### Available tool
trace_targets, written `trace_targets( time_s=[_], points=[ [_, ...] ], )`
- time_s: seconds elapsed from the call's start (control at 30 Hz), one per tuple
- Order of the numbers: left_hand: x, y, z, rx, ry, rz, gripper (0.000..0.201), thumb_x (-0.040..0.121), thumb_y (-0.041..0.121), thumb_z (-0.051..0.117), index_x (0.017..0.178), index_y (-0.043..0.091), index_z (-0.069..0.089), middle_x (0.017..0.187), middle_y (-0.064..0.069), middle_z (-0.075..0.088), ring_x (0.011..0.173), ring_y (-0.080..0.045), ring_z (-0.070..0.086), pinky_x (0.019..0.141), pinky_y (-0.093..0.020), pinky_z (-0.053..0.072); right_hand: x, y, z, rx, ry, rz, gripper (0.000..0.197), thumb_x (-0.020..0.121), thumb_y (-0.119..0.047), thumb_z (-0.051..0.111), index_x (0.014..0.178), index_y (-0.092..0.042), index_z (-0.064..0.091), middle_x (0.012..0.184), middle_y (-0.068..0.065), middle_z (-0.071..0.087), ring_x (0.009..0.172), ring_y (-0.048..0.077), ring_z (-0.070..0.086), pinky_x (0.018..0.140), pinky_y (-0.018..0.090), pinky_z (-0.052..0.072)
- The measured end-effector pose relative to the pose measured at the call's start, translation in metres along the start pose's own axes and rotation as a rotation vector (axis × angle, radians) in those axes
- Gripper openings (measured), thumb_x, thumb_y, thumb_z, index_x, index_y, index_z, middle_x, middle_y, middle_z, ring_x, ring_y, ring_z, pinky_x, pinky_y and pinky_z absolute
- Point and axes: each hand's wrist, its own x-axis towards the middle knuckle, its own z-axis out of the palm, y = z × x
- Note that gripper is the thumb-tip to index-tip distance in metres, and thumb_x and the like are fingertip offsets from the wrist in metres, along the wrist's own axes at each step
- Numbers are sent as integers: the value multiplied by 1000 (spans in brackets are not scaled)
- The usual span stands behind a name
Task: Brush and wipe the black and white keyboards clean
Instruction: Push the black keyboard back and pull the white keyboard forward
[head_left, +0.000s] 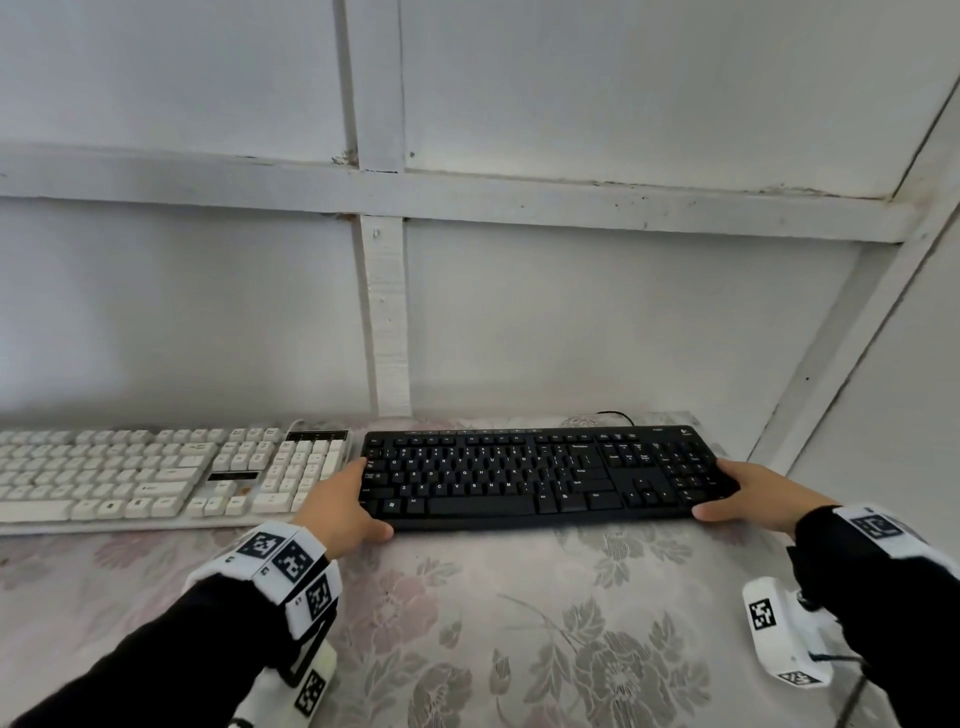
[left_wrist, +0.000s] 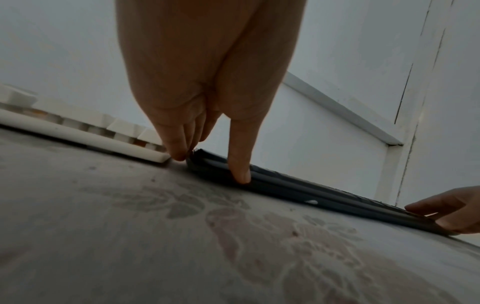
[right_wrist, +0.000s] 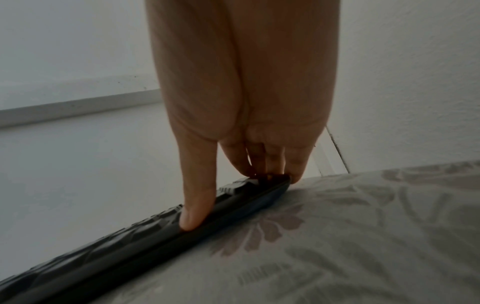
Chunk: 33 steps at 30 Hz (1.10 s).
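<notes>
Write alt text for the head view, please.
Two hands grip the ends of a black keyboard on a floral tablecloth: left hand at its left end, right hand at its right. A white keyboard lies beside it, left.

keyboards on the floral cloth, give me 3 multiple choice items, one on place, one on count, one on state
1. Where does the white keyboard lie relative to the black keyboard?
A. to its left
B. to its right
C. on top of it

2. How many hands touch the black keyboard?
A. none
B. one
C. two

3. How is the black keyboard placed?
A. flipped face down
B. keys up on the tablecloth
C. leaning upright on the wall

Key: 1 A, the head view shows them side by side; 2 C, left hand and right hand grip its ends; 3 B, its keys face upward.
</notes>
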Motion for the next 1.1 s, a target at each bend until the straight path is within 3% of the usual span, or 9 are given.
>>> trace_targets(
  time_s=[0.1,0.37,0.53,0.67,0.8,0.97,1.1],
  points=[
    [-1,4,-2,7,14,4,77,77,16,74,141,13,33,135,-2,51,121,-19,49,99,-24,36,5,-3,1,-23,11,-1,44,75,-10,78,114,-10,58,98,0,67,90,15,61,71,16,41],
    [-2,6,-1,41,-7,-18,79,80,19,72,144,12,25,144,-6,41,130,-22,42,104,-28,35,9,-4,1,-55,17,20,42,76,-9,77,114,-7,58,100,4,67,94,20,61,71,17,42],
    [-1,6,-2,79,-27,-15,81,83,22,69,147,12,19,148,-7,36,134,-22,38,106,-29,33,6,-6,2,-63,18,32,48,76,-9,77,120,-8,56,108,7,66,102,23,60,86,28,41],
    [0,9,-3,93,-33,-15,70,85,20,66,142,12,28,143,-7,43,129,-22,43,103,-28,36,3,-5,2,-95,38,44,47,77,-11,77,119,-7,57,109,8,67,102,23,61,90,31,43],
    [1,12,-5,108,-38,-25,66,85,20,66,140,11,31,140,-7,45,127,-23,45,102,-27,36,0,-9,4,-149,51,58,44,79,-15,75,118,-6,55,110,8,64,101,22,60,85,29,41],
    [-1,12,-3,125,-30,-16,64,86,21,64,140,12,30,141,-7,45,127,-22,45,101,-28,37,-4,-17,5,-246,52,102,46,83,-21,71,121,-4,51,115,8,60,103,22,56,88,29,40],
    [-5,13,-4,137,-19,26,63,86,19,64,139,11,30,138,-7,47,126,-21,46,99,-26,38,-8,-27,11,-350,84,123,39,83,-19,70,114,-2,53,118,14,59,104,26,57,80,28,41]
  ],
)
